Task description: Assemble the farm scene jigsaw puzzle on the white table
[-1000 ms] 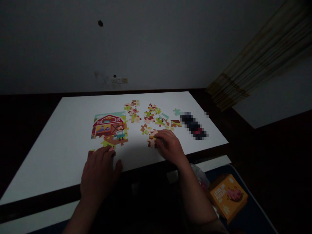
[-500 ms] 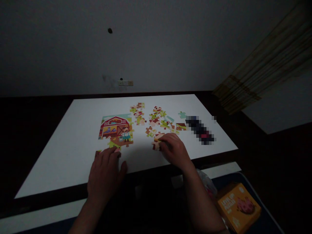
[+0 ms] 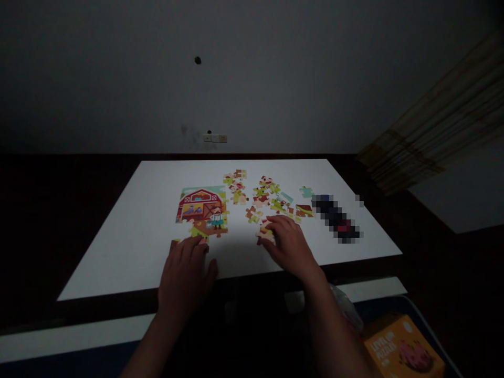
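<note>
A partly assembled jigsaw puzzle with a red barn and a farmer figure lies on the white table. My left hand rests below it, fingers stretched over some puzzle pieces at its lower edge and thumb apart. Right of the picture, my right hand has its fingertips and thumb around a puzzle piece in cream, yellow and dark red, low over the table. Its fingers partly hide the piece. Beyond that hand, several loose puzzle pieces lie in a cluster.
More loose pieces lie behind the barn picture, with a pale green piece farther right. A dark pixelated object is at the table's right. An orange puzzle box and a clear plastic bag sit near my right forearm.
The view has shifted, so the table appears farther right. My right fingers and thumb have spread slightly around the piece. The left hand stays on the pieces below the barn picture.
</note>
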`<state>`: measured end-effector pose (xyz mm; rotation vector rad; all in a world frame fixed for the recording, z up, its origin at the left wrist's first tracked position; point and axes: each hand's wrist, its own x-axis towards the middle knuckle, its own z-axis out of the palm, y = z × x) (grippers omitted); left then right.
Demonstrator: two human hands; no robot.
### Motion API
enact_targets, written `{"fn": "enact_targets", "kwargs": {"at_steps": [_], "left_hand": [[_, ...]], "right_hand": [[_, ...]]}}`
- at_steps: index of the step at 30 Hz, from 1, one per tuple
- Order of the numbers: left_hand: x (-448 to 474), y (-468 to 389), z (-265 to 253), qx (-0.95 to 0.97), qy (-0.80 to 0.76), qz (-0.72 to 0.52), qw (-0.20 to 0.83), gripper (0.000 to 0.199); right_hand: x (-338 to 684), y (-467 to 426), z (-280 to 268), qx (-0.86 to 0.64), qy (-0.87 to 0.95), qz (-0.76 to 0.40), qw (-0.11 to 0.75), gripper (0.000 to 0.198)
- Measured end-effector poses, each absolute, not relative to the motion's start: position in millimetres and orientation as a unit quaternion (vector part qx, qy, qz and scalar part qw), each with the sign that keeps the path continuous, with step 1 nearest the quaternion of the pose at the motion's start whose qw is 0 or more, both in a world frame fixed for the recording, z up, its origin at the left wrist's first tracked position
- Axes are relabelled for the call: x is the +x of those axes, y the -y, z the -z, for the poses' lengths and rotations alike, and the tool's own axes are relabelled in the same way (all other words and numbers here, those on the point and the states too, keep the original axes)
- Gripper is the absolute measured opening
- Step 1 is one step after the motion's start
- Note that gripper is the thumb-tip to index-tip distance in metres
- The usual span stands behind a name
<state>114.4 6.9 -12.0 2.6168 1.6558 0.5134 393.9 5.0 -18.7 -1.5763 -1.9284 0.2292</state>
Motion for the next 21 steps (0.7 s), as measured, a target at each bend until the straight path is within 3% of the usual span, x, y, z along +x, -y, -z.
{"fn": "enact_targets", "kwargs": {"at_steps": [5, 13, 21], "left_hand": [[113.9, -5.1, 11.2, 0.834, -0.525, -0.173, 0.001, 0.024], [111.5, -1.5, 7.9, 0.834, -0.519, -0.188, 0.002, 0.024], [111.0, 2.0, 6.5, 0.830, -0.523, -0.194, 0.006, 0.024]], "right_hand": [[394.4, -4.0, 18.9, -0.607, 0.711, -0.086, 0.346, 0.005], [395.8, -2.4, 24.6, -0.645, 0.649, -0.054, 0.399, 0.002], [395.8, -3.0, 27.4, -0.660, 0.627, -0.046, 0.411, 0.010]]}}
